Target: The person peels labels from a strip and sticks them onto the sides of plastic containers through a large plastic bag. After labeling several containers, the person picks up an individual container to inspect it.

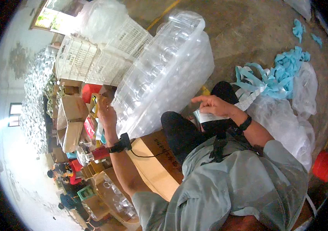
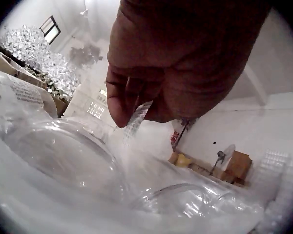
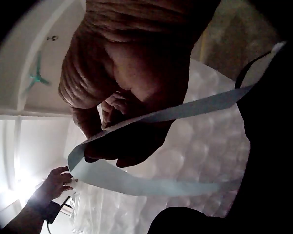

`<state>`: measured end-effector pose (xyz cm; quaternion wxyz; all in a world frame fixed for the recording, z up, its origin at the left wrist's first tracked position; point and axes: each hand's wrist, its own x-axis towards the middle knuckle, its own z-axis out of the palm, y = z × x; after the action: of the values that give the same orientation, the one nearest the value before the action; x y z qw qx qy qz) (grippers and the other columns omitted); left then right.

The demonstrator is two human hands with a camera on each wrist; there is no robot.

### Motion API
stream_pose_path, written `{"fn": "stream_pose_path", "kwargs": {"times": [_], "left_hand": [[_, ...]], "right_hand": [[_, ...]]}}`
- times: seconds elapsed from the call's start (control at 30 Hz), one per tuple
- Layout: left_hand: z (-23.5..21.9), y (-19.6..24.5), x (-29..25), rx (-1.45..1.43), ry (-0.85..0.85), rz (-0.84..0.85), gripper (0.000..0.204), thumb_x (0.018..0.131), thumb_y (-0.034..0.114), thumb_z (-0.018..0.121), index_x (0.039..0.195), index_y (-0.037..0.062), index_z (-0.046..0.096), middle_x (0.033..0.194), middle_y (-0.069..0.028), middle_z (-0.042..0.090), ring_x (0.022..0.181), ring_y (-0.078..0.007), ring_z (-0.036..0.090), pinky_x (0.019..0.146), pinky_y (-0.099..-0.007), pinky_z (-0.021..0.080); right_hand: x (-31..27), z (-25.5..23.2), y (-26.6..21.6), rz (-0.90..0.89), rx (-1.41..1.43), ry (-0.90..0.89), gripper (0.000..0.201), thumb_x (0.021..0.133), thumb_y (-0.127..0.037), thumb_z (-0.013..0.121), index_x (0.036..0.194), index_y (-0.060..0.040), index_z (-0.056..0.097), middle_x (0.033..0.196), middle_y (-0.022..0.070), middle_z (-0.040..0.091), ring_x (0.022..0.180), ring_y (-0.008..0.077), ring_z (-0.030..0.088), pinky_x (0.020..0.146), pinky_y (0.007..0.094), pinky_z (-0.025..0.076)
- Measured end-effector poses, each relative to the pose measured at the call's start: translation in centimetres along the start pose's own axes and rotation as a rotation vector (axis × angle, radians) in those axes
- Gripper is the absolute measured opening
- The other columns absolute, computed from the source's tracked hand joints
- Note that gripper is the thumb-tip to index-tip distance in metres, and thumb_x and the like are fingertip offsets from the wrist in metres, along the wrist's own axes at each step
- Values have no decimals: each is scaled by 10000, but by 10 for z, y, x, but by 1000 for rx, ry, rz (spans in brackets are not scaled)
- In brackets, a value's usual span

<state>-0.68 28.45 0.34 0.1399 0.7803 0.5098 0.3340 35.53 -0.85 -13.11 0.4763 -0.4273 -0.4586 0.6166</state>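
Note:
My left hand point(image 1: 107, 116) reaches forward beside a large clear bag of transparent plastic jars point(image 1: 183, 67). In the left wrist view its fingertips pinch a small clear sticker point(image 2: 136, 119) with fine print, above the rounded jars point(image 2: 63, 156) under the film. Close to my lap, my right hand point(image 1: 215, 106) grips a pale label strip point(image 3: 146, 183) with its index finger extended. The strip bends in a loop around the fingers in the right wrist view, and its far ends run out of sight by the dark trouser leg.
White plastic crates point(image 1: 77, 57) are stacked behind the bag. An opened cardboard box point(image 1: 154, 161) stands by my left knee. Crumpled blue strips point(image 1: 287, 73) and clear film point(image 1: 283, 123) lie on the floor at right, near a red container point(image 1: 324, 166). People sit farther back at left.

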Motion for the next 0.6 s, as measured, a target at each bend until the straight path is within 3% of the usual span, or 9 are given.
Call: {"fn": "stream_pose_path", "kwargs": {"times": [0.03, 0.1, 0.17, 0.3, 0.37, 0.4, 0.47, 0.53, 0.6], "left_hand": [[3, 0, 4, -179, 5, -90, 455, 777, -17, 494, 1226, 17, 556, 1140, -220, 640, 1034, -378, 638, 890, -443, 500], [6, 32, -1, 252, -110, 133, 516, 784, -46, 487, 1295, 29, 512, 1156, -201, 647, 1044, -336, 654, 898, -417, 508], [20, 23, 3, 325, -88, 204, 547, 791, -62, 522, 1327, 33, 475, 1166, -187, 654, 1038, -319, 662, 879, -409, 513], [52, 35, -3, 42, -17, 153, 546, 829, 2, 638, 1342, 24, 451, 1185, -179, 653, 1061, -316, 656, 906, -398, 513], [55, 81, -18, 104, -40, 123, 565, 847, 40, 662, 1364, 12, 435, 1206, -175, 646, 1072, -297, 652, 921, -386, 512], [66, 73, -25, -153, -17, 135, 552, 867, 63, 667, 1367, 0, 440, 1218, -165, 642, 1075, -266, 650, 897, -366, 523], [77, 101, -49, -325, 12, 171, 472, 888, 30, 630, 1336, -12, 486, 1208, -156, 649, 1079, -244, 650, 861, -334, 536], [79, 130, -89, -25, 22, 399, 336, 899, 14, 605, 1232, -15, 579, 1135, -157, 689, 1068, -261, 656, 933, -361, 495], [86, 163, -130, -172, -60, 258, 304, 886, 15, 625, 1188, -10, 606, 1112, -173, 690, 1058, -287, 660, 958, -372, 478]], "right_hand": [[0, 0, 0, 16, 5, -2, 525, 906, -103, 595, 1415, -73, 468, 864, 38, 645, 800, 116, 598, 749, 275, 494], [1, 1, 1, 32, 12, -3, 525, 902, -100, 605, 1410, -70, 472, 864, 34, 640, 797, 111, 591, 749, 273, 491], [1, 1, 3, 30, 2, -22, 529, 896, -88, 620, 1404, -67, 474, 876, 27, 635, 796, 103, 584, 749, 272, 488], [-1, 4, -3, 43, -28, -29, 526, 896, -82, 623, 1401, -64, 476, 872, 22, 631, 797, 99, 581, 753, 272, 486], [-1, 6, -4, 54, -8, -15, 515, 905, -82, 617, 1402, -79, 482, 880, 24, 635, 812, 108, 588, 768, 279, 489], [0, 5, -3, 54, -12, -19, 515, 905, -82, 617, 1402, -79, 482, 880, 24, 635, 812, 108, 588, 768, 279, 489], [3, 4, 0, 34, -29, -30, 511, 909, -83, 616, 1404, -109, 490, 899, 30, 644, 827, 117, 594, 788, 286, 492], [6, 4, -5, 8, -79, -33, 514, 910, -87, 618, 1407, -123, 491, 911, 34, 650, 834, 121, 597, 792, 288, 495], [10, 4, -7, -13, -132, -34, 518, 910, -91, 620, 1409, -136, 492, 923, 38, 655, 842, 124, 600, 796, 291, 497]]}}
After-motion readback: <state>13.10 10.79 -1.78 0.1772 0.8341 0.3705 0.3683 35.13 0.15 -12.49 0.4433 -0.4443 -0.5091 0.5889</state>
